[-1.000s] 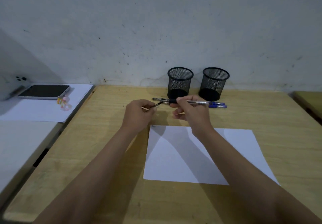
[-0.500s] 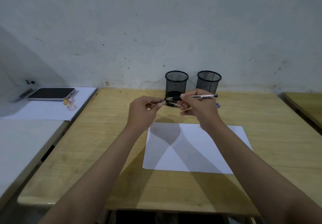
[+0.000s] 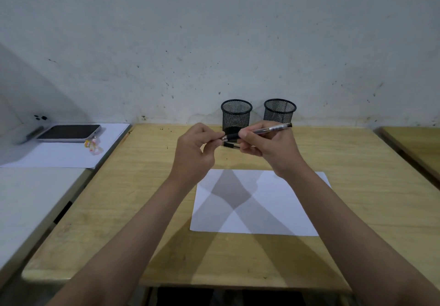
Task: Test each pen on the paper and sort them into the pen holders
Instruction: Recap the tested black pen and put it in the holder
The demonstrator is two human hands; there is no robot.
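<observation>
White paper [image 3: 281, 208] flat on wooden desk [image 3: 133, 205], nearest | right hand [image 3: 269, 148] above it, closed around clear pen [image 3: 259, 131] held level | left hand [image 3: 194, 150] pinching pen's tip end | another pen [image 3: 230, 145] lying on desk behind hands | two black mesh holders [image 3: 236, 115] [image 3: 280, 110] upright at wall

No text, label or number can be read anywhere.

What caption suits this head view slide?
Both hands hold a pen above blank paper, two mesh holders behind.
</observation>
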